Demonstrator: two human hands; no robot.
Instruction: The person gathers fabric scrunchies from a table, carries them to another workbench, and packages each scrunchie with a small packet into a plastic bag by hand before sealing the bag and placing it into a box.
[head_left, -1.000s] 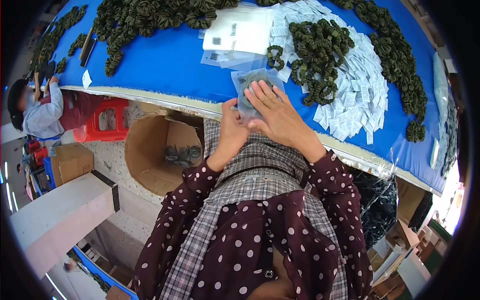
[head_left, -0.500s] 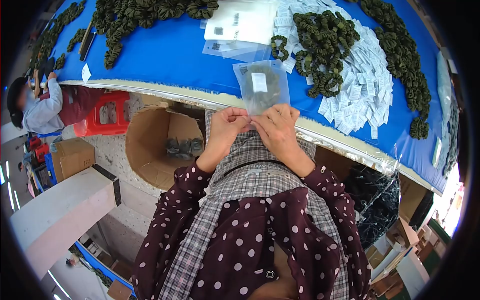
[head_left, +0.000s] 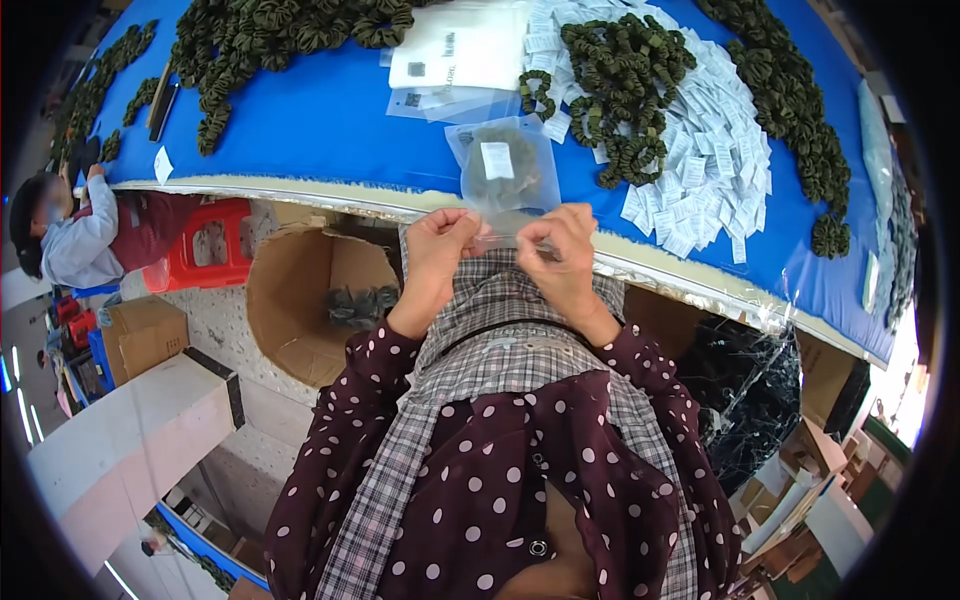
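Left hand [head_left: 437, 250] and right hand [head_left: 566, 258] both have a pinched grip, fingertips closed on the near edge of a see-through bag [head_left: 508, 192]. Bag's on the blue tabletop [head_left: 330, 140], dark scrunchie [head_left: 526, 163] inside, paper tag pile [head_left: 712, 160] off right.

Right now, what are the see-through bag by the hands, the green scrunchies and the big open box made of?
Bag: probably thin plastic with a frosted finish; it's cloudy but see-through. Green scrunchies: likely fabric, gathered in soft ruffles; sheen unclear. Open box: matte cardboard, it seems, with plain brown, stiff-looking walls.
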